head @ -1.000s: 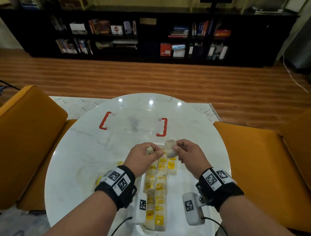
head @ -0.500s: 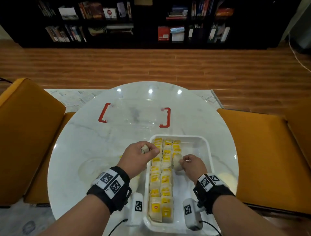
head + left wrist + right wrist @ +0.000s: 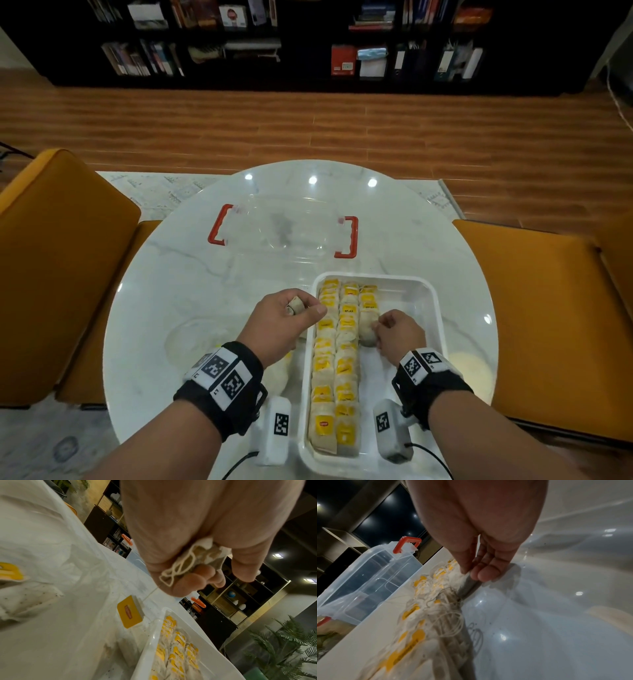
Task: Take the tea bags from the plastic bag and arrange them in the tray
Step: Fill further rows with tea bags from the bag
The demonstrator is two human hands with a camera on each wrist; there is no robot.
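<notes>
A white tray [image 3: 433, 308] lies on the round table and holds rows of tea bags [image 3: 337, 363] with yellow tags. My right hand [image 3: 378, 329] is inside the tray and pinches a tea bag [image 3: 366, 330] set down at the near end of the short third row. In the right wrist view its fingertips [image 3: 485, 574] squeeze that tea bag [image 3: 467, 582] against the tray floor [image 3: 547, 615]. My left hand [image 3: 303, 308] hovers left of the tray and grips a crumpled tea bag [image 3: 202, 553]; its yellow tag [image 3: 129, 613] dangles on a string. The clear plastic bag [image 3: 191, 339] lies under my left wrist.
A clear plastic box with red handles [image 3: 284, 233] stands beyond the tray, also the box [image 3: 368, 577] in the right wrist view. Yellow chairs [image 3: 58, 260] flank the marble table [image 3: 428, 236] on both sides. Loose tea bags [image 3: 25, 601] lie in the plastic bag.
My right hand came down from above the tray and set its tea bag onto the third row. The left hand kept its tea bag and barely moved.
</notes>
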